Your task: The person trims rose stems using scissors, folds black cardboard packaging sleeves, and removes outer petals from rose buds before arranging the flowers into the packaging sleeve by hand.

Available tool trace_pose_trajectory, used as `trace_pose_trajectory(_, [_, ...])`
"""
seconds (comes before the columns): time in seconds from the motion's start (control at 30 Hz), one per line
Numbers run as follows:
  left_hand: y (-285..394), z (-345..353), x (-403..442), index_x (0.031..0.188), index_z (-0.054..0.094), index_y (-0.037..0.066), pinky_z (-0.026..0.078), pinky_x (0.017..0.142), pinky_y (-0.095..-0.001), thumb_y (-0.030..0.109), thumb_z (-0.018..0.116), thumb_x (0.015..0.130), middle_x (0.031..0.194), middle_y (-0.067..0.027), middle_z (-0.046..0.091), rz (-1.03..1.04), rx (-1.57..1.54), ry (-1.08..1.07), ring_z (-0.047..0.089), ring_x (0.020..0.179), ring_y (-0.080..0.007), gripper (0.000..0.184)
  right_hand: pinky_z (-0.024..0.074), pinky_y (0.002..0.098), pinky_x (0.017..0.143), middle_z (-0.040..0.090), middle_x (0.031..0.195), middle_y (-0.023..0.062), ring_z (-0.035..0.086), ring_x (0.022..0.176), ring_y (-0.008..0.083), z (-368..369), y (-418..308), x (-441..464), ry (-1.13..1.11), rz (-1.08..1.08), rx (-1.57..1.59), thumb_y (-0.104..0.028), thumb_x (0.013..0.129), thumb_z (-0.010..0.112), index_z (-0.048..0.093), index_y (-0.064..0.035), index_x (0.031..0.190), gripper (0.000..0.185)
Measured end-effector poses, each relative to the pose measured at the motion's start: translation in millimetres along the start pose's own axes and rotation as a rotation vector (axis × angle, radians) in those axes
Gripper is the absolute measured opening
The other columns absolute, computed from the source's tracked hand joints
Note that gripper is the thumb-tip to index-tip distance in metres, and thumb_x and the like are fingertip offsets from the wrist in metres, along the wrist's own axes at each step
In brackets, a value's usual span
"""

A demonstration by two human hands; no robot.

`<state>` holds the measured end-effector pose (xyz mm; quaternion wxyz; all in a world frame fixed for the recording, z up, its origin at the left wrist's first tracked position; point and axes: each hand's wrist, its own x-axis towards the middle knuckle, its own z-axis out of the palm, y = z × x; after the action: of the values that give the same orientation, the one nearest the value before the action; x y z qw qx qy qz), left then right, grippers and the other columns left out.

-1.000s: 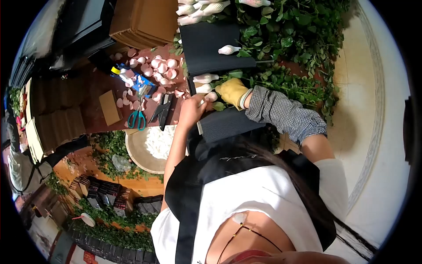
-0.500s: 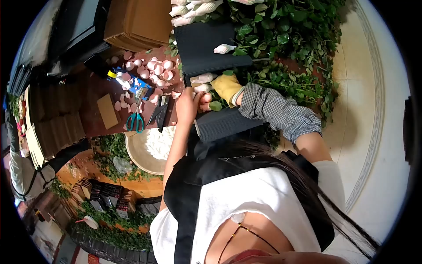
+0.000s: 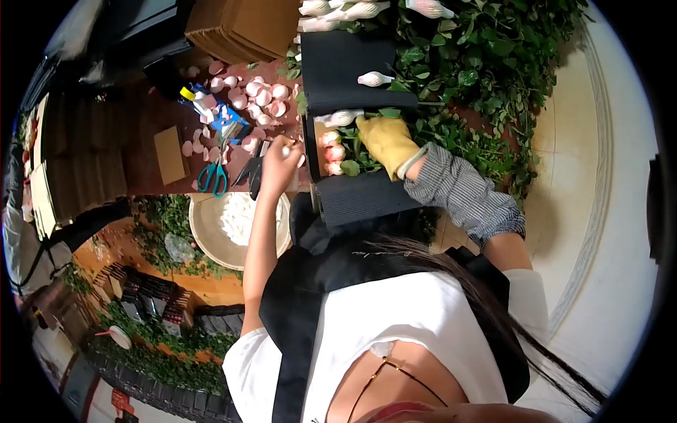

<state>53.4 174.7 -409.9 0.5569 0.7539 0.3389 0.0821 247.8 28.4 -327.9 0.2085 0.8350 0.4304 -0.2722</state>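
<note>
My left hand (image 3: 281, 168) is bare, its fingers pinched around a small white net sleeve (image 3: 286, 151), partly hidden by them. It is left of an open black corrugated box, above the tabletop. In the box lie several pink-and-cream roses (image 3: 333, 152), heads to the left, beside a rose in a white net sleeve (image 3: 340, 118). My right hand (image 3: 386, 144), in a yellow glove and checked oversleeve, is closed over the green stems (image 3: 363, 156); its fingertips are partly hidden. Another netted rose (image 3: 374, 79) rests on the box's raised black flap (image 3: 345, 63).
Pink petals (image 3: 261, 99) are scattered on the red table (image 3: 144, 151), near teal-handled scissors (image 3: 212, 178) and a black-handled tool (image 3: 250, 170). Below stands a bowl (image 3: 201, 240) of white pieces. Leafy stems (image 3: 486, 63) pile at upper right; cardboard (image 3: 236, 32) stacks at upper left.
My left hand has moved left out of the box with a white net sleeve, and another rose head now shows uncovered. My gloved right hand stays over the stems.
</note>
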Motion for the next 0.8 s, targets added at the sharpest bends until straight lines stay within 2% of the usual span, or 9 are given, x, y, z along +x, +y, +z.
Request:
trace_pose_trajectory(0.07, [4,34,13,0.106,0.060,0.002,0.051,0.077,-0.0429,0.037,0.068,0.090,0.097,-0.0222,0.069,0.113,0.100,0.008,0.066,0.090,-0.0398,0.039,0.0570,0.0408,0.063,0.072,0.092,0.0138,0.071,0.078,0.0309,31,7,19,0.067,-0.028,-0.061,-0.011,0.089,0.057,0.064,-0.0032,0.110,0.024])
trace_pose_trajectory(0.17, [41,57,23,0.110,0.062,0.006,0.052,0.073,-0.0461,0.030,0.064,0.092,0.095,-0.0154,0.071,0.119,0.335,0.094,0.067,0.085,-0.0380,0.030,0.0549,0.0335,0.063,0.069,0.080,0.0086,0.068,0.070,0.0268,75,13,44,0.392,-0.125,-0.103,-0.014,0.080,0.064,0.068,-0.0070,0.089,0.012])
trace_pose_trajectory(0.3, [33,64,23,0.100,0.067,0.006,0.050,0.067,-0.0470,0.024,0.063,0.091,0.085,-0.0144,0.070,0.294,0.279,0.191,0.066,0.081,-0.0383,0.020,0.0530,0.0363,0.075,0.070,0.090,0.0122,0.067,0.082,0.0298,76,19,52,0.572,0.002,0.088,-0.014,0.087,0.058,0.068,-0.0042,0.094,0.016])
trace_pose_trajectory(0.4, [21,36,10,0.086,0.067,0.001,0.049,0.067,-0.0397,0.016,0.063,0.088,0.073,-0.0145,0.062,-0.091,-0.202,0.435,0.062,0.069,-0.0296,0.016,0.0511,0.0391,0.086,0.070,0.100,0.0158,0.066,0.095,0.0329,77,13,62,0.758,0.133,0.321,-0.015,0.093,0.053,0.069,-0.0015,0.099,0.022])
trace_pose_trajectory(0.47, [4,4,3,0.084,0.064,-0.002,0.049,0.068,-0.0357,0.015,0.064,0.086,0.070,-0.0138,0.060,-0.085,-0.184,0.420,0.058,0.065,-0.0241,0.017,0.0498,0.0434,0.090,0.071,0.102,0.0162,0.065,0.099,0.0357,84,18,64,0.723,0.128,0.463,-0.017,0.094,0.052,0.068,-0.0012,0.103,0.024])
trace_pose_trajectory(0.53, [0,11,5,0.080,0.057,-0.002,0.046,0.074,-0.0302,0.014,0.065,0.087,0.085,-0.0093,0.064,0.277,-0.120,0.415,0.056,0.076,-0.0166,0.020,0.0499,0.0435,0.090,0.070,0.104,0.0167,0.065,0.100,0.0369,83,23,64,0.512,0.080,0.558,-0.018,0.094,0.052,0.068,-0.0018,0.104,0.025])
trace_pose_trajectory(0.6, [8,18,8,0.089,0.060,-0.001,0.047,0.082,-0.0321,0.021,0.070,0.087,0.093,-0.0116,0.066,-0.219,-0.260,-0.108,0.061,0.087,-0.0212,0.025,0.0507,0.0428,0.089,0.070,0.105,0.0170,0.065,0.100,0.0368,81,22,64,0.418,0.026,0.459,-0.017,0.093,0.052,0.069,-0.0016,0.104,0.025])
trace_pose_trajectory(0.7, [30,55,23,0.102,0.064,0.001,0.053,0.072,-0.0419,0.040,0.078,0.081,0.083,-0.0138,0.069,0.171,-0.014,0.034,0.068,0.078,-0.0351,0.046,0.0528,0.0407,0.085,0.070,0.105,0.0169,0.067,0.098,0.0334,63,12,44,0.462,-0.011,0.152,-0.015,0.089,0.056,0.070,-0.0025,0.101,0.022])
trace_pose_trajectory(0.8, [53,66,26,0.088,0.070,0.002,0.053,0.067,-0.0424,0.037,0.077,0.081,0.086,-0.0152,0.068,0.105,0.383,0.139,0.066,0.073,-0.0373,0.036,0.0545,0.0415,0.079,0.070,0.105,0.0182,0.068,0.096,0.0341,53,1,29,0.231,0.069,0.011,-0.013,0.087,0.057,0.071,-0.0029,0.099,0.021])
